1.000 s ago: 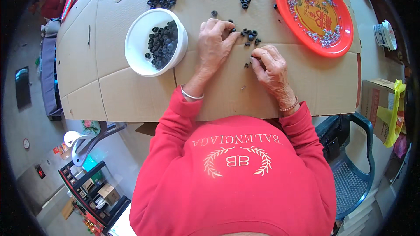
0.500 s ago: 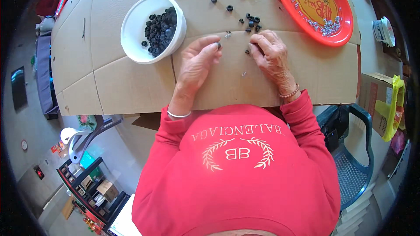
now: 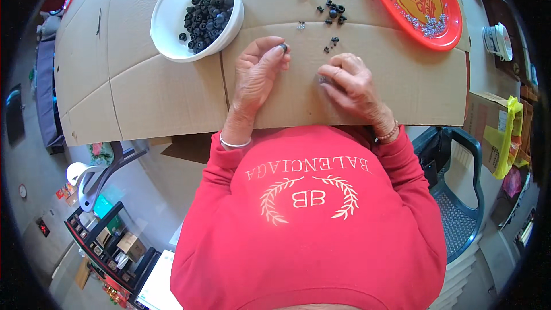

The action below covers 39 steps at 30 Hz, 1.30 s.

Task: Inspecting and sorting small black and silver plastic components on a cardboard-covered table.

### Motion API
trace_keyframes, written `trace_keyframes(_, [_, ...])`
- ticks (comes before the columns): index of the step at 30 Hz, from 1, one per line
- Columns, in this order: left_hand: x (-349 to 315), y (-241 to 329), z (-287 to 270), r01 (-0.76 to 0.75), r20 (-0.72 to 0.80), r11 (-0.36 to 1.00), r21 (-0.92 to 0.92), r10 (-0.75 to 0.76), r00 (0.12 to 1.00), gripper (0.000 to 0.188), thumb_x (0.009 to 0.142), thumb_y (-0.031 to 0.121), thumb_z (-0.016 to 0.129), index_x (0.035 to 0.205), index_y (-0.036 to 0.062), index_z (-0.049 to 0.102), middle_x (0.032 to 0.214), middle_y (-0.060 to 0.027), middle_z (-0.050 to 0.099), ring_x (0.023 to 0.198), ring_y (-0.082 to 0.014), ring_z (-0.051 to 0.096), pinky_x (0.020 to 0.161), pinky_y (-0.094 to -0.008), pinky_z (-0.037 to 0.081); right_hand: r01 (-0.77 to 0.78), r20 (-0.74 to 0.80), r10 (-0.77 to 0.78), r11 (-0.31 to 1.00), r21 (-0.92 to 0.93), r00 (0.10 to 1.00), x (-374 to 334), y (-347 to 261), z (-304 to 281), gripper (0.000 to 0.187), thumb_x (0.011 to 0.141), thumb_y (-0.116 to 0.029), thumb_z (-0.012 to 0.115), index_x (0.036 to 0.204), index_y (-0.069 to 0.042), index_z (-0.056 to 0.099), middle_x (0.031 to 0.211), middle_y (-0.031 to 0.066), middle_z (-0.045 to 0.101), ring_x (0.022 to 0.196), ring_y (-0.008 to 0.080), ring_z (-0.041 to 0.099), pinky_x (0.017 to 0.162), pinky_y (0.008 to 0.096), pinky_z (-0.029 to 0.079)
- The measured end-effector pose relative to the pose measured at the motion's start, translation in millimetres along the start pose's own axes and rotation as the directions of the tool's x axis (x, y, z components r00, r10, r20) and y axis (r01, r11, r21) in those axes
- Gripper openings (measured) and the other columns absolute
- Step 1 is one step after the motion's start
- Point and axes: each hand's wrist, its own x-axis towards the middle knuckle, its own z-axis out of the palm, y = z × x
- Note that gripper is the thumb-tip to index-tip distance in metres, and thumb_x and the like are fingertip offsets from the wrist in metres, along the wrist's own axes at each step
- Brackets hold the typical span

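My left hand (image 3: pixel 256 74) is over the cardboard near its front edge, thumb and forefinger pinching a small round black plastic part (image 3: pixel 284 48). To its right my right hand (image 3: pixel 354 87) is curled, palm down, its fingertips together at a small clear piece (image 3: pixel 322 80). Just beyond those fingers lie a few tiny black bits (image 3: pixel 326 49) and a small black part (image 3: pixel 335 40). Farther off is a loose group of black parts (image 3: pixel 333 14). A little clump of clear pieces (image 3: pixel 301 25) lies beyond and between both hands.
At the left stands a white bowl (image 3: pixel 162 34) holding many black parts. A red plate (image 3: pixel 457 26) with many small clear pieces sits at the far right. Cardboard (image 3: pixel 166 97) covers the table. A dark green plastic chair (image 3: pixel 459 218) stands to the right below.
The view has shifted, so the table sits higher in the picture. My right hand has moved nearer to me, from the tiny black bits onto the clear piece. My left hand keeps its pinch.
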Motion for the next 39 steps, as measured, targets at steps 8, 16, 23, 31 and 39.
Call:
trace_keyframes(8, [-5.1,-3.0,-2.7,-0.003,0.006,0.999,-0.050,0.003,1.000,0.019,0.089,0.003,0.059,0.107,0.0018,0.060,0.096,-0.0086,0.065,0.081,-0.0133,0.062,0.070,-0.0240,0.051,0.121,-0.046,-0.141,0.945,-0.303,0.989,-10.4,-2.4,9.3,0.022,0.069,0.001,0.069,0.090,-0.004,0.063,0.086,0.0100,0.056,0.077,0.0275,0.057,0.068,0.0373,0.047])
trace_keyframes(16, [-23.6,-3.3,8.3,0.289,0.216,0.818,-0.496,-0.206,0.954,0.019,0.093,0.010,0.055,0.111,0.0078,0.060,0.101,-0.0091,0.063,0.082,-0.0142,0.063,0.071,-0.0250,0.053,-0.151,-0.156,0.191,0.959,0.240,0.969,20.5,-50.5,-1.5,0.018,0.074,0.008,0.068,0.088,-0.001,0.062,0.082,0.0086,0.062,0.072,0.0170,0.060,0.065,0.0260,0.049])
trace_keyframes(23, [-36.4,-7.1,15.2,0.317,0.167,0.859,-0.402,-0.271,0.948,0.016,0.092,0.011,0.056,0.107,0.0057,0.059,0.096,-0.0069,0.064,0.082,-0.0136,0.062,0.069,-0.0257,0.053,0.028,-0.195,0.010,0.982,0.188,0.981,29.5,-56.8,4.0,0.016,0.072,0.007,0.070,0.084,0.000,0.062,0.079,0.0078,0.062,0.069,0.0161,0.059,0.061,0.0263,0.048])
trace_keyframes(31, [-41.5,-10.3,18.2,0.319,0.181,0.911,-0.262,-0.278,0.943,0.015,0.090,0.011,0.059,0.104,0.0034,0.059,0.087,-0.0049,0.064,0.076,-0.0126,0.061,0.066,-0.0244,0.051,-0.040,-0.095,0.054,0.989,0.143,0.994,16.5,-50.1,3.4,0.013,0.073,0.005,0.070,0.081,0.000,0.062,0.076,0.0074,0.062,0.064,0.0153,0.058,0.058,0.0255,0.047])
trace_keyframes(39, [-52.4,-4.0,23.1,0.429,0.301,0.893,-0.133,-0.376,0.876,0.013,0.087,0.011,0.063,0.096,0.0013,0.060,0.082,-0.0064,0.062,0.070,-0.0126,0.059,0.062,-0.0232,0.050,-0.340,0.239,0.246,0.758,0.557,0.939,9.9,-59.2,-12.7,0.017,0.074,0.001,0.071,0.073,-0.003,0.054,0.072,0.0027,0.053,0.063,0.0104,0.050,0.058,0.0254,0.041])
